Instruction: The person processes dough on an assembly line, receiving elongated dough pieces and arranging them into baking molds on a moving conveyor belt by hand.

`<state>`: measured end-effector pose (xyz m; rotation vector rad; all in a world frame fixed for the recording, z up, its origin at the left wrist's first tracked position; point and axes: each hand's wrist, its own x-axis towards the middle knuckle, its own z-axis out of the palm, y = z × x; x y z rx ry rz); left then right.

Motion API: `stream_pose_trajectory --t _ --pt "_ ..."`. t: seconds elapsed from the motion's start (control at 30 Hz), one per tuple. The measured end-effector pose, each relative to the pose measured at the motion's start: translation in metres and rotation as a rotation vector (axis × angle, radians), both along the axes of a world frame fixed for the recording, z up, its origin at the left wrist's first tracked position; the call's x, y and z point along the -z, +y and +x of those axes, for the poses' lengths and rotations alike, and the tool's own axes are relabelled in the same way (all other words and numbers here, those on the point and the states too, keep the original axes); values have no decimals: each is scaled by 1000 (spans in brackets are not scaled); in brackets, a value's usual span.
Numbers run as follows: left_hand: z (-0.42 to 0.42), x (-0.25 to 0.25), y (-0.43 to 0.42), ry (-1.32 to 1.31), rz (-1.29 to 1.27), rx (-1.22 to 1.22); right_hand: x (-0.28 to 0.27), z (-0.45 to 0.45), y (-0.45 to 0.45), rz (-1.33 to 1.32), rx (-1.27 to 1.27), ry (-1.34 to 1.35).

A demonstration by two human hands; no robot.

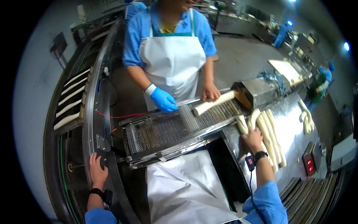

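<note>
From my remote view, the pale, smooth dough strips (269, 136) lie side by side on the shiny steel table (289, 140), long, soft and rounded. My right hand (253, 141) touches the upper ends of the nearest ones; I cannot tell whether its fingers close on any. My left hand (98, 172) rests unclenched, fingers spread, on the hard metal frame (88, 136). The table's edge runs beside the strips, and a stretch of steel separates them from the twisted dough (307, 121). Between my hands, the ridged mesh conveyor (154, 130) and the creased white apron (186, 183) take up the space. Across the conveyor, a co-worker's bare hand (211, 92) touches a thick dough roll (214, 104), beside their blue-gloved hand (164, 100). A red-lit display (309, 163) bounds the table's near side, close to slatted racks (307, 196).
</note>
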<state>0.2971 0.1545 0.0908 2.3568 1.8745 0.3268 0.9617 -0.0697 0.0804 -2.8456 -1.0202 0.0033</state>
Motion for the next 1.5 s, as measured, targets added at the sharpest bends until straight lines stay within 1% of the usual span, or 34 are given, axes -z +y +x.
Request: stream_pose_trajectory --t 0.03,0.1,0.13,0.17,0.2,0.23,0.3,0.33,0.4,0.43,0.5,0.57,0.63,0.67,0.7,0.73,0.77,0.83,0.9,0.97,1.03,1.1,1.13,1.27,1.3,1.33,1.37,1.43,1.47,1.5 --pt "1 -4 8 22 -11 39 -5 -5 -1 -30 -45 14" --pt "-4 -13 17 40 -58 -5 -19 -15 -7 -90 -111 -12" --pt "5 -25 -6 81 -31 -13 -21 -5 -25 -142 -91 -3" --pt "4 -27 -7 102 -49 28 -27 -6 -32 -118 -47 -79" --pt "3 -25 -6 101 -43 7 -26 -1 -43 -79 -32 -123" --pt "3 -22 -4 96 -35 -21 -30 5 -49 -127 59 -138" --pt "-6 -14 1 119 -25 -7 -16 21 -64 20 291 -100" --pt "-8 -15 1 139 -27 -9 -20 21 -68 16 309 -100" --pt "-10 -16 1 159 -26 -2 -43 21 -64 -138 305 89" --pt "-4 -19 0 79 -44 -60 -50 21 -63 -165 305 97" --pt "-5 -15 3 202 -48 -78 -50 29 -62 -166 314 99" --pt "-3 -16 2 176 -40 -66 -50 30 -57 -136 345 109" --pt "8 -35 -3 150 -33 -61 -36 35 -58 -77 299 72" --pt "15 -50 -11 212 101 86 -41 29 -57 -103 273 85" --pt "21 -63 -18 279 236 231 -34 30 -59 -78 258 81" --pt "30 -73 -22 262 170 194 -33 25 -64 -60 227 65" --pt "32 -77 -23 260 173 205 -31 20 -71 -47 194 51" --pt "34 -83 -26 338 233 257 -33 10 -85 -63 181 47" --pt "32 -77 -25 333 264 268 -29 3 -101 -84 117 27" --pt "26 -71 -26 335 286 270 -29 3 -111 -48 103 9" --pt "25 -68 -27 295 237 212 -34 13 -114 -31 182 128" --pt "28 -74 -28 312 190 193 -36 27 -116 50 233 157" --pt "29 -76 -29 318 149 178 -34 34 -114 71 246 130" --pt "27 -67 -23 309 167 183 -24 49 -106 123 292 69" --pt "24 -66 -23 274 136 166 -20 52 -104 125 312 58" --pt "19 -63 -21 240 107 152 -15 49 -103 110 293 10" --pt "13 -57 -19 234 111 168 -17 43 -102 37 294 19" --pt "5 -47 -15 297 243 228 -26 14 -113 -50 241 -8" --pt "20 -65 -23 321 222 218 -28 4 -121 -84 226 27" --pt "27 -73 -26 327 213 226 -26 -4 -132 -129 210 -6"
